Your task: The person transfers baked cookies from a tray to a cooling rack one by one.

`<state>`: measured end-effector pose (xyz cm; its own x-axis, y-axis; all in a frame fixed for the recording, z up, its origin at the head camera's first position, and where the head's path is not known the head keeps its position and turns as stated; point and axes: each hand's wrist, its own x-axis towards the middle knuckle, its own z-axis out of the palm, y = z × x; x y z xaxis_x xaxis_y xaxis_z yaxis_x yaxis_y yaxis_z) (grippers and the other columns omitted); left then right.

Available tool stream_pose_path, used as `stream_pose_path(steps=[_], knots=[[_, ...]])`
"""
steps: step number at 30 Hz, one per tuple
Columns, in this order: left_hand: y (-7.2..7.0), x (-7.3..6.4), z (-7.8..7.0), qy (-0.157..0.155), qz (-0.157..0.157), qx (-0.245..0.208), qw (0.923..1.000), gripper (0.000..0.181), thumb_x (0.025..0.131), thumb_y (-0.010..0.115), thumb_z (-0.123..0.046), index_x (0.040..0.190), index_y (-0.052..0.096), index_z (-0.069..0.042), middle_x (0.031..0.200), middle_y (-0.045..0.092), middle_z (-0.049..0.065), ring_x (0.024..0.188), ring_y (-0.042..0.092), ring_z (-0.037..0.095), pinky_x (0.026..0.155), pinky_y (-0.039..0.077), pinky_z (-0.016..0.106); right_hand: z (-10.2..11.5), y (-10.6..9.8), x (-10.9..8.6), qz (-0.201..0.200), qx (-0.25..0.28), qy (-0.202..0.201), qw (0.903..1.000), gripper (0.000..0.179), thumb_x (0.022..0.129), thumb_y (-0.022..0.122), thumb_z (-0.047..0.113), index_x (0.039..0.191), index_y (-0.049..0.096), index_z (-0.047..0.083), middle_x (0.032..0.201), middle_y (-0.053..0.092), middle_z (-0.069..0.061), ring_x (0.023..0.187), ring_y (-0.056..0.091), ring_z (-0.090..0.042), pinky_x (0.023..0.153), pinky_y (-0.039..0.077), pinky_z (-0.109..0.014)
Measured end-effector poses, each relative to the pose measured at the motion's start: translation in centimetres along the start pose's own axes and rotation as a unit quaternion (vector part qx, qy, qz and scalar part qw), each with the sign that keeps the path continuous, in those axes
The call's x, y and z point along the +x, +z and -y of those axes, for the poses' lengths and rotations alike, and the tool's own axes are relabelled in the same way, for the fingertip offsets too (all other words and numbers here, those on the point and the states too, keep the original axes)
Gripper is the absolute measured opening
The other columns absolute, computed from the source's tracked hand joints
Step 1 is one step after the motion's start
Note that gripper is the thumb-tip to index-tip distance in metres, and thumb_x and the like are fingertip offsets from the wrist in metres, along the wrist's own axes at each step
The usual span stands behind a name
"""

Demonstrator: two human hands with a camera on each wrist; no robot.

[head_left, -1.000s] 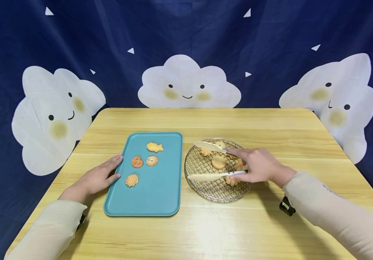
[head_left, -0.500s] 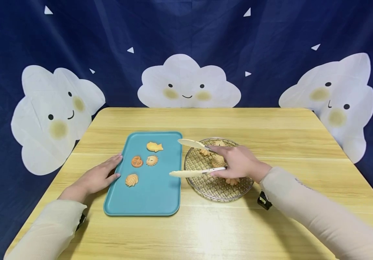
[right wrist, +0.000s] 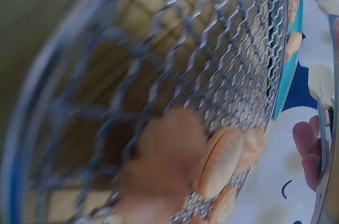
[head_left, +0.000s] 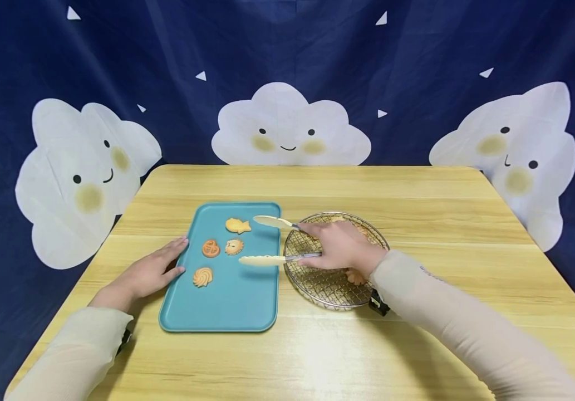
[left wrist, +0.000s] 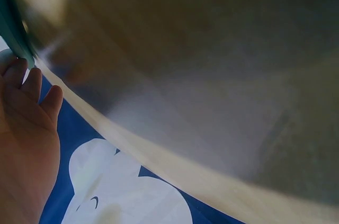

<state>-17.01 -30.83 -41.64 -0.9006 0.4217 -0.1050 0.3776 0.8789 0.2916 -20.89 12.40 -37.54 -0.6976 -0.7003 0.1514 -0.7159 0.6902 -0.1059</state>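
Note:
My right hand (head_left: 339,248) grips a pair of tongs (head_left: 263,260) with cream-coloured tips. The tips are spread apart over the right part of a teal tray (head_left: 242,306), nothing between them. On the tray lie a fish-shaped cookie (head_left: 237,225), a browner pretzel-like cookie (head_left: 210,248), a scalloped cookie with a face-like pattern (head_left: 234,247) and a swirl cookie (head_left: 202,277). At the tray's left edge rests my left hand (head_left: 142,277), its fingers extended along the rim. In the left wrist view those fingertips meet the teal edge.
Right of the tray stands a round wire rack (head_left: 317,287) bearing several cookies (head_left: 356,277), partly hidden under my right hand. The right wrist view shows more cookies (right wrist: 220,163) close up on the mesh. Behind the wooden table (head_left: 347,356) hangs a dark blue curtain (head_left: 287,44) with clouds.
My right hand has carried the spread tongs leftward from over the wire rack to over the tray. My left hand and the cookies on the tray have stayed put.

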Motion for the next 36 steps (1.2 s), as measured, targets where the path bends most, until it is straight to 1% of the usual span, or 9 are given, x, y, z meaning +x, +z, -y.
stream_pose_path(steps=[2, 9, 14, 15, 18, 23, 27, 31, 36], knots=[[0.0, 0.0, 0.0, 0.000, 0.001, -0.001, 1.0000, 0.068, 0.099, 0.052, -0.034, 0.150, 0.025, 0.001, 0.154, 0.021, 0.021, 0.139, 0.021, 0.041, 0.108, 0.023, 0.056, 0.4, 0.1, 0.5, 0.004, -0.006, 0.000, 1.0000, 0.083, 0.080, 0.060, 0.066, 0.140, 0.049, 0.009, 0.107, 0.069, -0.011, 0.033, 0.030, -0.004, 0.029, 0.026, -0.020], [-0.1, 0.0, -0.1, 0.000, 0.001, -0.002, 1.0000, 0.068, 0.099, 0.053, -0.034, 0.149, 0.024, 0.002, 0.154, 0.021, 0.021, 0.138, 0.021, 0.041, 0.108, 0.023, 0.057, 1.9, 0.3, 2.2, 0.027, 0.004, -0.004, 0.9996, 0.076, 0.083, 0.062, 0.060, 0.137, 0.052, 0.007, 0.115, 0.067, -0.010, 0.047, 0.048, -0.007, 0.034, 0.035, -0.021], [0.0, 0.0, 0.0, 0.001, 0.000, 0.000, 1.0000, 0.068, 0.099, 0.052, -0.033, 0.149, 0.024, 0.002, 0.154, 0.021, 0.021, 0.138, 0.021, 0.041, 0.108, 0.023, 0.057, 3.2, 0.3, 3.2, 0.046, -0.004, 0.005, 0.9989, 0.073, 0.084, 0.061, 0.060, 0.135, 0.055, 0.008, 0.098, 0.071, -0.007, 0.053, 0.056, -0.011, 0.035, 0.038, -0.023], [0.0, 0.0, 0.1, 0.000, -0.001, 0.001, 1.0000, 0.067, 0.099, 0.053, -0.033, 0.149, 0.024, 0.002, 0.154, 0.021, 0.021, 0.138, 0.021, 0.041, 0.108, 0.023, 0.057, 3.4, 0.3, 3.4, 0.049, -0.008, 0.007, 0.9987, 0.073, 0.084, 0.061, 0.061, 0.135, 0.055, 0.009, 0.095, 0.071, -0.006, 0.054, 0.056, -0.011, 0.036, 0.038, -0.023], [0.0, 0.0, 0.1, 0.001, -0.001, 0.001, 1.0000, 0.067, 0.099, 0.053, -0.033, 0.149, 0.025, 0.002, 0.154, 0.021, 0.021, 0.138, 0.021, 0.041, 0.108, 0.023, 0.057, 3.9, 0.4, 3.8, 0.069, -0.020, 0.018, 0.9972, 0.072, 0.085, 0.059, 0.062, 0.136, 0.054, 0.011, 0.080, 0.069, -0.003, 0.051, 0.054, -0.010, 0.036, 0.037, -0.022], [0.1, 0.0, 0.1, 0.002, -0.003, 0.000, 1.0000, 0.068, 0.099, 0.053, -0.033, 0.149, 0.025, 0.002, 0.153, 0.022, 0.022, 0.138, 0.022, 0.041, 0.108, 0.023, 0.057, 4.5, 0.8, 4.3, 0.091, -0.028, 0.034, 0.9949, 0.071, 0.085, 0.057, 0.063, 0.137, 0.054, 0.014, 0.062, 0.057, 0.002, 0.043, 0.045, -0.008, 0.035, 0.034, -0.021], [0.1, 0.0, 0.2, 0.002, -0.002, 0.001, 1.0000, 0.067, 0.099, 0.053, -0.033, 0.149, 0.024, 0.002, 0.153, 0.022, 0.022, 0.138, 0.022, 0.041, 0.108, 0.023, 0.057, 4.8, 1.1, 4.6, 0.092, -0.036, 0.033, 0.9945, 0.069, 0.086, 0.057, 0.062, 0.136, 0.055, 0.015, 0.060, 0.050, 0.006, 0.044, 0.045, -0.007, 0.035, 0.035, -0.021], [0.1, 0.0, 0.1, 0.002, -0.002, -0.001, 1.0000, 0.067, 0.099, 0.053, -0.032, 0.149, 0.024, 0.002, 0.153, 0.021, 0.022, 0.138, 0.022, 0.041, 0.108, 0.023, 0.057, 4.9, 1.2, 4.7, 0.092, -0.041, 0.030, 0.9945, 0.067, 0.087, 0.057, 0.062, 0.135, 0.057, 0.015, 0.060, 0.049, 0.006, 0.046, 0.048, -0.008, 0.036, 0.039, -0.021], [0.0, 0.1, 0.1, 0.004, -0.003, -0.001, 1.0000, 0.067, 0.099, 0.053, -0.032, 0.149, 0.025, 0.003, 0.153, 0.022, 0.022, 0.138, 0.022, 0.041, 0.108, 0.023, 0.057, 5.1, 1.2, 4.8, 0.092, -0.046, 0.027, 0.9944, 0.063, 0.088, 0.057, 0.058, 0.133, 0.058, 0.014, 0.059, 0.049, 0.005, 0.048, 0.048, -0.008, 0.037, 0.040, -0.022]])
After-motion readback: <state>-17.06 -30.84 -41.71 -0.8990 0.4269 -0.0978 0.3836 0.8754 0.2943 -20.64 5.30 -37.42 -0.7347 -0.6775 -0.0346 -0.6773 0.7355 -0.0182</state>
